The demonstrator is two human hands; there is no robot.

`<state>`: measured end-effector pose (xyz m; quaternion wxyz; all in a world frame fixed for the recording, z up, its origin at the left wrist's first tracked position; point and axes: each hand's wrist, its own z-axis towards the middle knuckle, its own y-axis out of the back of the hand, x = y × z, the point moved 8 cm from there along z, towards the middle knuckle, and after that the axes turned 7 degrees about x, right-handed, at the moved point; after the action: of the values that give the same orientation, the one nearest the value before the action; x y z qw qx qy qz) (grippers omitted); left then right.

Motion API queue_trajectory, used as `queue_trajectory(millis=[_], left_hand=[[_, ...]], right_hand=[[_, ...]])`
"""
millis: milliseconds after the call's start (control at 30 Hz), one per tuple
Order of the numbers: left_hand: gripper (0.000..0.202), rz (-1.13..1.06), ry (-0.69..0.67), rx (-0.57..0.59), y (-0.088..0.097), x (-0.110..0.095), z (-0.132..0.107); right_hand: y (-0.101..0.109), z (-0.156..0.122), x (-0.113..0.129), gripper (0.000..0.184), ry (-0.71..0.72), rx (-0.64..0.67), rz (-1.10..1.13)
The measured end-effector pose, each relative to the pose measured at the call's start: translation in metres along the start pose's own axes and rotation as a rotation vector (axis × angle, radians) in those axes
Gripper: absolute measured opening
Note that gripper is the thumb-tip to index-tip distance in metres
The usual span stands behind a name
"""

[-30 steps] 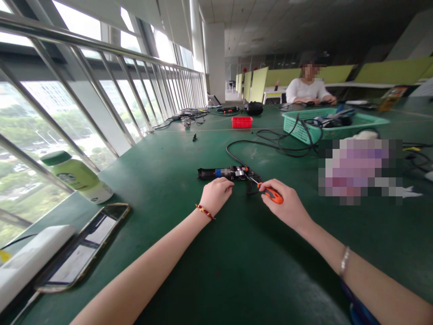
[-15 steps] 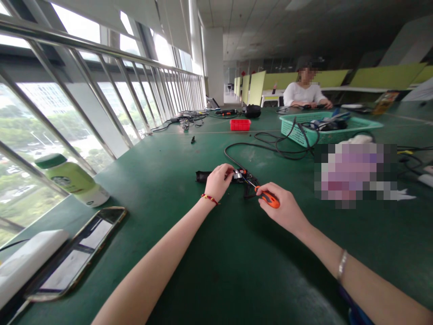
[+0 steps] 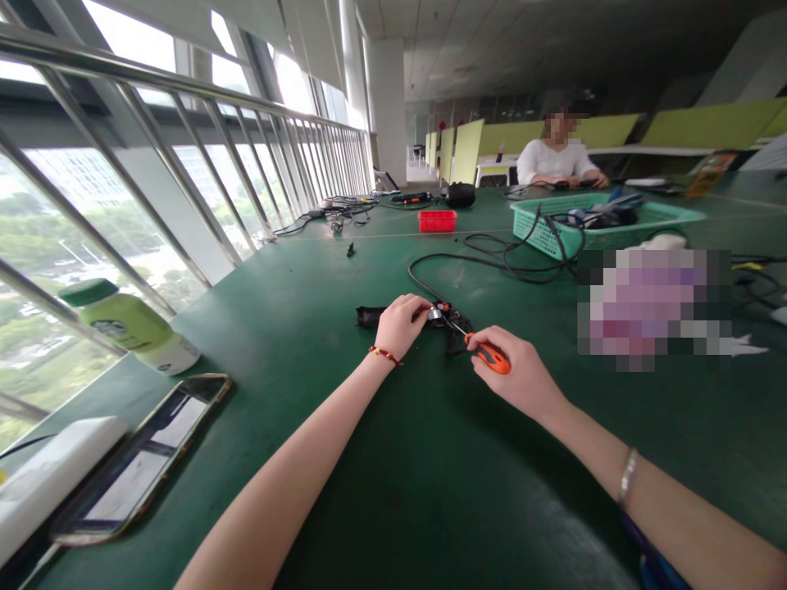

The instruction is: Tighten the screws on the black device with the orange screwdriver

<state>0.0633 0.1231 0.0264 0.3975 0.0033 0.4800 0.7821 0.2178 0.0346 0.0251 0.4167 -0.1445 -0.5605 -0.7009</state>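
A black corded device [image 3: 370, 317] lies on the green table in front of me. A silvery part and loose dark wires show at its right end, and a cable runs from there toward the basket. My left hand [image 3: 402, 324] is closed over the device's middle, hiding that stretch. In my right hand [image 3: 516, 369] is a screwdriver [image 3: 493, 358] with an orange and black handle, held between thumb and fingers. Its thin shaft slants up and left to the wires beside the silvery part. Whether the tip touches anything is too small to tell.
A green basket [image 3: 547, 238] of tools and cables stands at the back right, near a red tray [image 3: 437, 221]. Left are a bottle [image 3: 129, 324], a phone [image 3: 144, 463] and a white box-like object [image 3: 61, 467]. Across the table sits a person [image 3: 553, 160].
My view has shifted slightly. Both hands keep their hold, on the device and on the screwdriver, with hardly any movement.
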Motion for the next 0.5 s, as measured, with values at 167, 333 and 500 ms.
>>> queue_trajectory(millis=[167, 333, 500], left_hand=[[0.013, 0.135, -0.067, 0.048, 0.001, -0.010, -0.001], [0.018, 0.286, -0.137, 0.118, -0.005, -0.016, -0.003], [0.020, 0.324, -0.108, 0.163, -0.005, -0.014, -0.003]], right_hand=[[0.000, 0.000, 0.001, 0.010, 0.008, 0.004, -0.005], [0.000, 0.000, 0.002, 0.011, 0.020, -0.002, -0.017], [0.000, 0.001, 0.001, 0.010, 0.016, 0.011, -0.025]])
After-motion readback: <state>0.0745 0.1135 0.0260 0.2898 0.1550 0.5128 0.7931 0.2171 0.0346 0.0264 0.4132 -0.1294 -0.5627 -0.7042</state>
